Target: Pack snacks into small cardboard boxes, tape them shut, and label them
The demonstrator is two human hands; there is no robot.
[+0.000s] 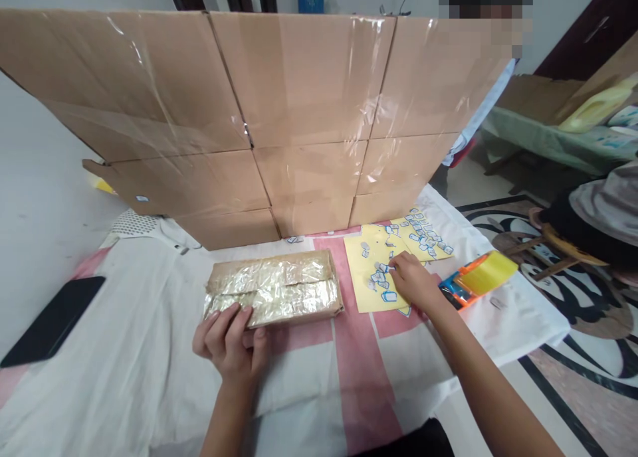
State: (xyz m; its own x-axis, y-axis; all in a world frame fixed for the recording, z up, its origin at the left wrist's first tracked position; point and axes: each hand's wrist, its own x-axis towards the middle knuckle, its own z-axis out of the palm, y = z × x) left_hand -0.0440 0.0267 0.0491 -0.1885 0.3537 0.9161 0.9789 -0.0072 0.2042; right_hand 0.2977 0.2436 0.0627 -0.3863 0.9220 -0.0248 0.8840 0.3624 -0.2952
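Observation:
A low box (289,281) of brown cardboard, covered in shiny clear tape, lies on the cloth in front of me. My left hand (232,341) rests on its near left edge, fingers spread on the top and thumb apart along the front side. To the right of the box are yellow sheets (356,271) with several small white and blue paper cut-outs (389,297) scattered on them. My right hand (411,281) is over the sheets, its fingers pinched at a small blue-and-white cut-out (384,268). Its other fingers are curled and partly hidden.
A tall taped cardboard panel (309,85) stands across the far side of the table. A blue, orange and yellow packet (478,281) lies right of my right forearm. At the left is a black tablet-like slab (52,319). Another person stands behind the panel; a stool (568,248) is at right.

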